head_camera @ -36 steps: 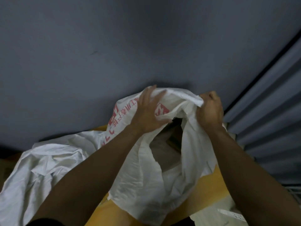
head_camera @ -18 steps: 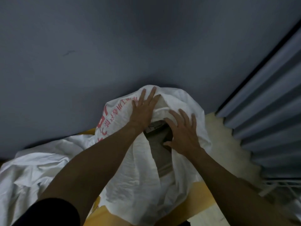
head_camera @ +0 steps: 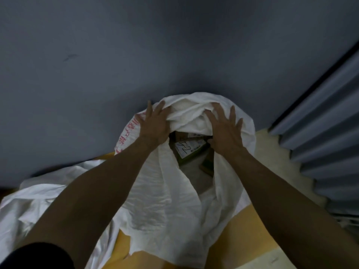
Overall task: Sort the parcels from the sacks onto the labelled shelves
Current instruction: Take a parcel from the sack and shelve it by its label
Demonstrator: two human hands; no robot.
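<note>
A white woven sack (head_camera: 165, 195) with red print stands against a grey wall, its mouth pulled apart. Inside the opening lies a parcel (head_camera: 189, 150) with a white label bearing handwritten marks, and other brownish parcels show dimly below it. My left hand (head_camera: 154, 125) presses flat on the sack's left rim, fingers spread. My right hand (head_camera: 225, 131) lies spread on the right rim, pushing the fabric outward. Neither hand holds a parcel. The deeper contents of the sack are hidden in shadow.
A second crumpled white sack (head_camera: 38, 206) lies at the lower left. Yellow floor or matting (head_camera: 242, 235) shows under the sacks. A grey ribbed shutter (head_camera: 320, 129) runs along the right side, and the grey wall (head_camera: 136, 55) fills the top.
My right hand let go of the bunched rim, went into the mouth, then spread flat on the right rim. The opening is wider and a labelled parcel shows inside.
</note>
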